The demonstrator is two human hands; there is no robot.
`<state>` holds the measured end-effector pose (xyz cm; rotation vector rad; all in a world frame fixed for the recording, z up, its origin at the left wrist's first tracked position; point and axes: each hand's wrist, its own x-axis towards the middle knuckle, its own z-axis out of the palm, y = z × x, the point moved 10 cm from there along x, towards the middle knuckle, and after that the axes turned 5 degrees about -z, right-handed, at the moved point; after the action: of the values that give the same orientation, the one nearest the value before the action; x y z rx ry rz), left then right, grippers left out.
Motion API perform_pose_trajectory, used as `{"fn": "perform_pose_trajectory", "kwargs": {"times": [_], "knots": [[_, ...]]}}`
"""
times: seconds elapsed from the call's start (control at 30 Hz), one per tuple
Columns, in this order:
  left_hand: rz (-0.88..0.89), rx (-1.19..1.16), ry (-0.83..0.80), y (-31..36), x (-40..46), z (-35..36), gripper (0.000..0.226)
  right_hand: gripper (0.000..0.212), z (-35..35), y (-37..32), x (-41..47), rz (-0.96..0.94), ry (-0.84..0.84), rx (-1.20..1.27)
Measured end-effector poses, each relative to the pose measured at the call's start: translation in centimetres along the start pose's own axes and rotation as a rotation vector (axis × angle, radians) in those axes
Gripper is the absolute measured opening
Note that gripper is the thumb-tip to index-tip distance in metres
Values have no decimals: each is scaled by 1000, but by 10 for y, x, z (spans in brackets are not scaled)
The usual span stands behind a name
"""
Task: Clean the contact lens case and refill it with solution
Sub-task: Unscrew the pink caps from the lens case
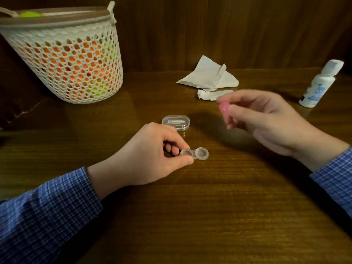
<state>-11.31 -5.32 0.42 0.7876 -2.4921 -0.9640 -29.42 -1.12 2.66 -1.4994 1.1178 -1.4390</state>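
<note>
A clear two-well contact lens case (198, 153) lies on the wooden table with both wells uncapped. My left hand (150, 155) pinches its left well between thumb and fingers. My right hand (261, 119) hovers above the table to the right, blurred, fingertips closed on a small pink cap (224, 109). A white solution bottle (320, 86) with its cap on stands at the far right, apart from both hands.
A clear oval plastic box (176, 121) sits just behind my left hand. Crumpled white tissue (209, 77) lies further back near the wooden wall. A white mesh basket (66, 54) with orange and green contents stands at the back left.
</note>
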Motion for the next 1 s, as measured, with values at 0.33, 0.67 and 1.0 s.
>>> {"fn": "perform_pose_trajectory", "kwargs": {"times": [0.33,0.67,1.0], "knots": [[11,-8,9,1,0,0,14,26,-91,5,4,161,192,-726],[5,-9,7,1,0,0,13,26,-83,24,7,186,40,-832],[13,6,5,1,0,0,17,43,-71,23,8,152,63,-740]]}}
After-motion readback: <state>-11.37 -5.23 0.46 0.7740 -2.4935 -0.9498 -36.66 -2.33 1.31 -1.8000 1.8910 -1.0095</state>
